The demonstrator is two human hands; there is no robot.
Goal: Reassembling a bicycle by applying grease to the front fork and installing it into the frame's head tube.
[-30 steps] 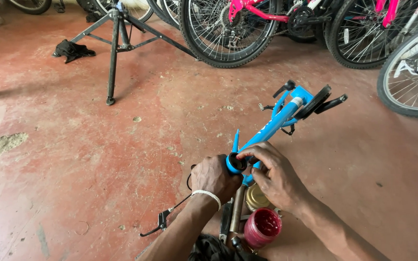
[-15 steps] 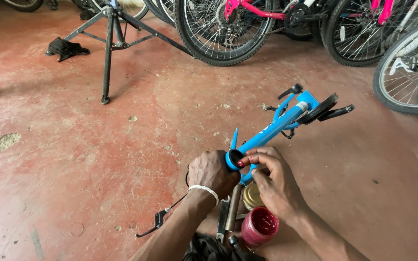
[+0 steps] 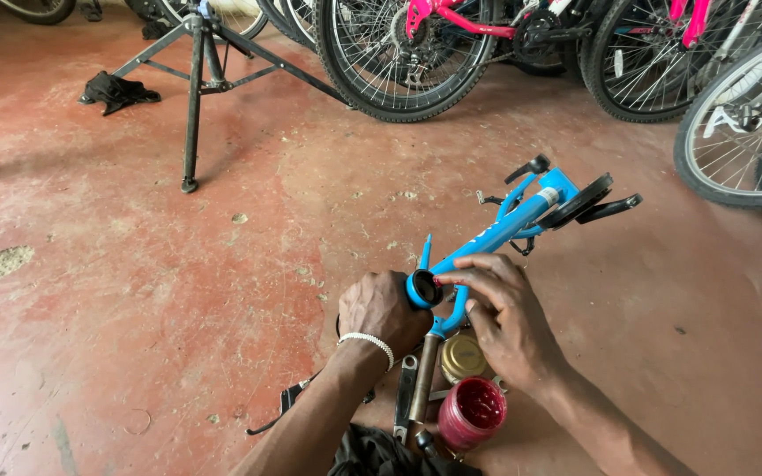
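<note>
A blue bicycle frame (image 3: 509, 225) is shown lying low over the red floor (image 3: 134, 291), its open round shell clasped in the closed grip of the left hand (image 3: 384, 308). The fingertips (image 3: 451, 278) of the right hand (image 3: 504, 313) are pressed at the shell's mouth. An open pot of red grease (image 3: 472, 412) and a brass lid (image 3: 464, 356) are seen just beneath the hands.

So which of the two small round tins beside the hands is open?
The tin of red grease, nearest the camera, is open with its contents showing; the gold-lidded tin just behind it is shut.
</note>
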